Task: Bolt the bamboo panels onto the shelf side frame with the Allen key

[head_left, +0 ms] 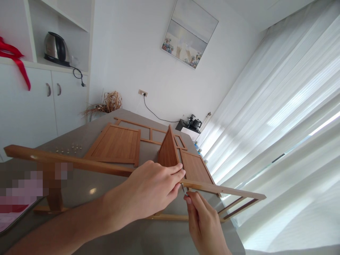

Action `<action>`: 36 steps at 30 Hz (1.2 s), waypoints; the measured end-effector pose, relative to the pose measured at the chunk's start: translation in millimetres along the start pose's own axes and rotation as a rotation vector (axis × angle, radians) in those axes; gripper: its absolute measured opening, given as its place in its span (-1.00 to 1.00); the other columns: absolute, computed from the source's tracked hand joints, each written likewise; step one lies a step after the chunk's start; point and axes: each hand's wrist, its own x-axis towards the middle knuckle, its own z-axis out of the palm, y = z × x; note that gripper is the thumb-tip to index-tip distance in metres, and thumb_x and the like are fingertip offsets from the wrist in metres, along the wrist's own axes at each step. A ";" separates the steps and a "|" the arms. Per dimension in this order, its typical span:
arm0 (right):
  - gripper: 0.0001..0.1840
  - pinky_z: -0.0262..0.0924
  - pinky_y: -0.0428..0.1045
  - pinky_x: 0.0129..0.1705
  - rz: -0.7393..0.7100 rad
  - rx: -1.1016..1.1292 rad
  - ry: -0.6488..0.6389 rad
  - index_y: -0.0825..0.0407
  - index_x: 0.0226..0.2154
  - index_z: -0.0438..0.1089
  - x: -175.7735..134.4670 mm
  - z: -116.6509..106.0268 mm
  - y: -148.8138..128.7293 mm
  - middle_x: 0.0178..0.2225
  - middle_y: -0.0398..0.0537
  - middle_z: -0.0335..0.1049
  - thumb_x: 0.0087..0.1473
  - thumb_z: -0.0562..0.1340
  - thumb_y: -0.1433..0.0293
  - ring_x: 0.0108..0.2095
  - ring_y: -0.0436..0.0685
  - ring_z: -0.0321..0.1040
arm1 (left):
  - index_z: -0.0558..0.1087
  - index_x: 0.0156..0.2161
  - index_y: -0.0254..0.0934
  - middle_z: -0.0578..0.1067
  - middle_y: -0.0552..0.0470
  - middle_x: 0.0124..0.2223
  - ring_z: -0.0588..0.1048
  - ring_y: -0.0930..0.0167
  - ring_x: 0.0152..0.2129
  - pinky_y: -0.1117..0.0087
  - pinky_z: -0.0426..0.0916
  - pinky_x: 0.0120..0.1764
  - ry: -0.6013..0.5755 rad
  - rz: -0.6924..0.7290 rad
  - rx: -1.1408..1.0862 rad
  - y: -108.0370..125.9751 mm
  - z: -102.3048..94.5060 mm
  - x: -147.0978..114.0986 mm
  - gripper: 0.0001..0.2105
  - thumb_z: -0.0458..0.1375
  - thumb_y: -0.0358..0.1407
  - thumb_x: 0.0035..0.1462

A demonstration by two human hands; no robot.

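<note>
My left hand (148, 189) is closed over the long wooden rail (225, 189) where it meets an upright wooden panel (169, 148). Its fingers press together at that joint, and the thumb side hides part of the rail. Just below the joint, my right hand (203, 219) pinches a thin metal hex key (183, 188), whose far end reaches the rail's underside. The rail belongs to a wooden frame standing on the grey table (106, 226), with a lower bar behind my hands.
Behind lie a flat wooden panel (114, 145), another panel (198, 166) and a slatted frame (146, 132). Several small fittings (68, 150) sit at left. A blurred pinkish object (21, 202) lies at the left edge. White curtains (292, 106) hang on the right.
</note>
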 end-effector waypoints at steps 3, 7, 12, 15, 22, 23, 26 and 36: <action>-0.83 0.27 -0.18 -0.37 -0.067 -0.071 0.046 -0.03 -0.16 0.28 0.4 -2.1 1.5 -0.38 -0.15 0.37 0.37 0.00 0.46 -0.44 -0.03 0.42 | 0.46 0.16 -0.19 0.45 0.15 0.22 0.66 0.31 -0.28 0.23 0.55 -0.39 -0.004 -0.002 0.006 0.1 -0.1 -0.1 -0.64 -0.04 -0.30 0.37; -0.80 0.27 -0.18 -0.42 -0.158 -0.146 0.070 -0.01 -0.12 0.26 1.4 -3.8 3.8 -0.40 -0.14 0.35 0.35 -0.03 0.52 -0.44 -0.02 0.44 | 0.46 0.16 -0.19 0.46 0.12 0.22 0.66 0.30 -0.29 0.25 0.55 -0.36 0.002 -0.002 0.006 -0.3 2.2 -0.6 -0.65 -0.03 -0.28 0.37; -0.81 0.27 -0.17 -0.41 -0.160 -0.188 0.022 -0.01 -0.20 0.25 7.9 -9.9 2.0 -0.39 -0.11 0.36 0.37 -0.03 0.49 -0.43 0.00 0.45 | 0.46 0.16 -0.19 0.46 0.10 0.22 0.65 0.31 -0.28 0.26 0.56 -0.31 0.010 -0.003 -0.006 0.2 2.5 -1.0 -0.65 -0.02 -0.29 0.37; -0.80 0.20 -0.17 -0.47 -0.158 -0.222 0.004 -0.03 -0.24 0.24 11.2 -13.8 0.3 -0.40 -0.13 0.34 0.38 -0.04 0.47 -0.48 -0.01 0.41 | 0.46 0.16 -0.20 0.47 0.11 0.21 0.66 0.31 -0.30 0.26 0.56 -0.35 0.004 -0.001 -0.001 0.9 1.6 -1.1 -0.64 -0.03 -0.29 0.37; -0.75 0.07 -0.12 -0.53 -0.170 -0.345 0.013 -0.05 -0.31 0.21 14.0 -22.3 -0.7 -0.39 -0.16 0.35 0.42 -0.05 0.40 -0.55 -0.02 0.34 | 0.47 0.15 -0.20 0.48 0.13 0.20 0.65 0.33 -0.26 0.29 0.55 -0.32 0.027 0.003 -0.009 -0.1 2.9 -0.9 -0.64 -0.03 -0.29 0.37; -0.75 0.06 -0.12 -0.53 -0.172 -0.360 0.016 -0.05 -0.31 0.21 14.1 -23.2 -0.8 -0.39 -0.16 0.35 0.42 -0.05 0.40 -0.55 -0.02 0.34 | 0.46 0.16 -0.20 0.47 0.13 0.21 0.65 0.33 -0.27 0.29 0.55 -0.34 0.027 0.001 -0.006 -0.2 3.0 -0.9 -0.64 -0.03 -0.29 0.37; -0.75 0.05 -0.10 -0.50 -0.198 -0.421 0.013 -0.04 -0.30 0.23 13.7 -26.7 -1.0 -0.40 -0.15 0.34 0.40 -0.05 0.45 -0.53 -0.01 0.37 | 0.46 0.16 -0.19 0.46 0.14 0.22 0.65 0.33 -0.28 0.27 0.55 -0.36 0.017 -0.003 0.000 -0.2 2.9 -1.1 -0.64 -0.04 -0.29 0.37; -0.74 -0.11 -0.06 -0.58 -0.251 -0.588 -0.144 -0.08 -0.30 0.18 23.0 -49.4 -3.0 -0.45 -0.22 0.26 0.21 -0.03 0.61 -0.64 0.00 0.27 | 0.46 0.15 -0.23 0.49 0.11 0.20 0.65 0.34 -0.24 0.29 0.54 -0.34 0.033 0.009 -0.022 -0.8 3.0 -1.1 -0.64 -0.05 -0.31 0.37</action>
